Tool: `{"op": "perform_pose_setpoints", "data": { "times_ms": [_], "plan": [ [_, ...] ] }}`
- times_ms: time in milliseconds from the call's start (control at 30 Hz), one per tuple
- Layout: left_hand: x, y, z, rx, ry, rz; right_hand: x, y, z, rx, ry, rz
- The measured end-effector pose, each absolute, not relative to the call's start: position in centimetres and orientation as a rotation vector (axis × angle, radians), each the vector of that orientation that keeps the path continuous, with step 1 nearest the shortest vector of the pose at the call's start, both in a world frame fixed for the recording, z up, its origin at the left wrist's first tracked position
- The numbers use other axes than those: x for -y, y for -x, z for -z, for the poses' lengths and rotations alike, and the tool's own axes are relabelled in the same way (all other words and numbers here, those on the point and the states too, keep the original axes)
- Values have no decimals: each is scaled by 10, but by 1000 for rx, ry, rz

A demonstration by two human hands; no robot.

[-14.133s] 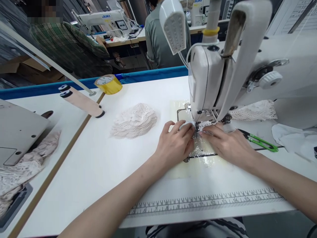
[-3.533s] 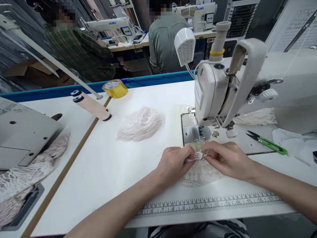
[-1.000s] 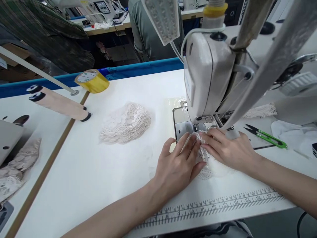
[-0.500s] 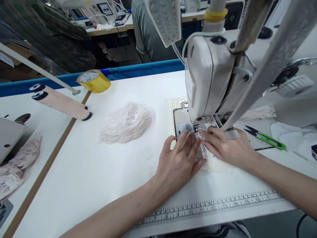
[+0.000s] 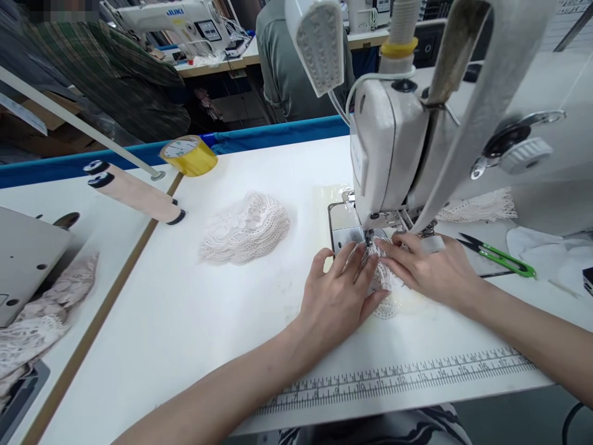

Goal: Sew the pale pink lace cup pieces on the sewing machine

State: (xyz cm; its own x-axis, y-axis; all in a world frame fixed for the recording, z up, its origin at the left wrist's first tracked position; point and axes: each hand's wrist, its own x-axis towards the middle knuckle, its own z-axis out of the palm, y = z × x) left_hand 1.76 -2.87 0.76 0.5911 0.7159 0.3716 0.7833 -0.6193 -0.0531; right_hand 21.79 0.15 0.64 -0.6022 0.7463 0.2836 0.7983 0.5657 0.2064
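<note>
White lace [image 5: 384, 306] lies between the two hands, its far end at the foot of the sewing machine [image 5: 382, 145] and its scalloped near end on the tabletop [image 5: 222, 327]. The left hand [image 5: 336, 290] is spread, fingertips on the lace's left side, thumb reaching right across it. The right hand [image 5: 433, 266] rests along the lace's right side, fingers close together; whether they pinch it I cannot tell. Green snips [image 5: 509, 262] lie farther right, a lace stack [image 5: 245, 228] well left.
</note>
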Motion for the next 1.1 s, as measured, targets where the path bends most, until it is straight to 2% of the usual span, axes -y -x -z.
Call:
{"op": "perform_pose_setpoints", "data": {
  "times_ms": [533, 600, 800, 933, 1100],
  "plan": [
    [23, -17, -7, 1281, 2618, 474, -3, -222, -14, 2588, 1372, 347],
    [25, -14, -13, 1269, 2611, 497, 1, -228, -20, 2557, 1318, 203],
    [26, 4, -33, 1146, 2895, 321, 6, -240, -39, 2721, 1107, -654],
    [28, 7, -31, 1167, 2999, 349, 3, -241, -41, 2591, 1182, -869],
    [26, -2, -41, 1653, 3059, 522, 4, -239, -43, 2297, 1362, -1067]
  ]
}}
